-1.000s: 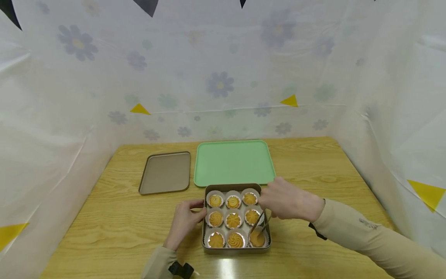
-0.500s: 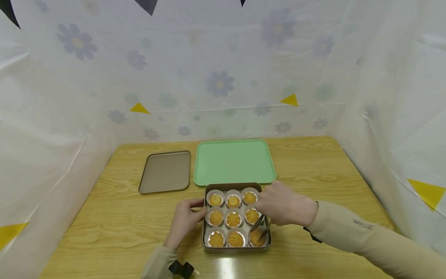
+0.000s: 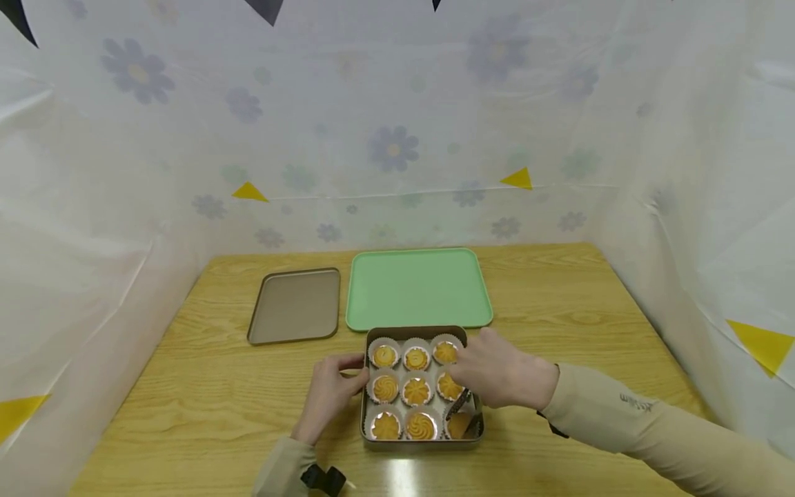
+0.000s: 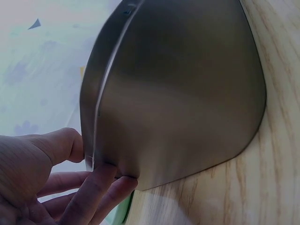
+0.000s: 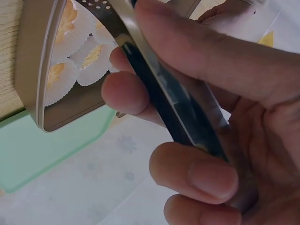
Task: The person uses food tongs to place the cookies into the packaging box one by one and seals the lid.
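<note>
A deep square baking tin (image 3: 424, 446) holds rows of swirled golden pastries in white paper cups. My left hand (image 3: 332, 392) grips its left wall, the thumb at the rim and the fingers against the outer side (image 4: 173, 93). My right hand (image 3: 497, 369) holds metal tongs (image 3: 458, 404), its fingers and thumb wrapped round the dark-coloured arms (image 5: 154, 89). The tongs' perforated tips (image 5: 96, 7) reach down to the pastry (image 3: 456, 426) in the near right corner, which they partly cover. Behind the right hand, the pastry (image 3: 448, 385) in the row above is partly hidden.
A green tray (image 3: 419, 290) lies just behind the tin. To its left is a flat brown square tray (image 3: 297, 307). Everything sits on a wooden table (image 3: 217, 407), with pale flowered sheeting (image 3: 391, 103) behind and on both sides.
My right hand has shifted a little left and towards me, bringing the tongs lower over the corner pastry. My left hand and the tin have stayed put.
</note>
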`<state>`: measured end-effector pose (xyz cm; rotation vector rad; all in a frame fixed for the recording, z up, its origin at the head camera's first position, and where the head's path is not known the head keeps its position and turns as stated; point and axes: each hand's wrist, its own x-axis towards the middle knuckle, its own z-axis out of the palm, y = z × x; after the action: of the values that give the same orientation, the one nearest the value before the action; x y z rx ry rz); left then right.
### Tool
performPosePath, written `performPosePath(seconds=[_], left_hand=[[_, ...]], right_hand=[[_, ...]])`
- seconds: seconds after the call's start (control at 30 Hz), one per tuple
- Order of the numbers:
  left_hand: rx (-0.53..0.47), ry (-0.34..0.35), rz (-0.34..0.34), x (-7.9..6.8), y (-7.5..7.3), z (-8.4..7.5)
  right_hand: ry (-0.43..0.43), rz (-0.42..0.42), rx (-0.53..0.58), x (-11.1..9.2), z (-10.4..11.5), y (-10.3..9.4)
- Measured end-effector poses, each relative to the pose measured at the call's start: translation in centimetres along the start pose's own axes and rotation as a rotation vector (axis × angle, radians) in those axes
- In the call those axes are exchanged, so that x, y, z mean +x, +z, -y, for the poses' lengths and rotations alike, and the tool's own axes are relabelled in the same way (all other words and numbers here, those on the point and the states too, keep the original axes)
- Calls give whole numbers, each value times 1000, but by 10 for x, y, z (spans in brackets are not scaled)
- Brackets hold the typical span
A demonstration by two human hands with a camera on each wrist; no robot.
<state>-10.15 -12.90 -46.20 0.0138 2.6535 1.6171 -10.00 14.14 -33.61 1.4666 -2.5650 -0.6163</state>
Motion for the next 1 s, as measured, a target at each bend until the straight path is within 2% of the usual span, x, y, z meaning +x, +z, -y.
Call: performPosePath(seconds=[0.33, 0.67, 1.0], left_hand=[[4, 12, -2, 1, 1, 1], [8, 7, -11, 3, 1, 2], [13, 10, -9, 1, 1, 2]], right_hand=[[-25, -58, 55, -3, -9, 5], [0, -66, 64, -11, -14, -7], [-9, -121, 38, -24, -16, 4]])
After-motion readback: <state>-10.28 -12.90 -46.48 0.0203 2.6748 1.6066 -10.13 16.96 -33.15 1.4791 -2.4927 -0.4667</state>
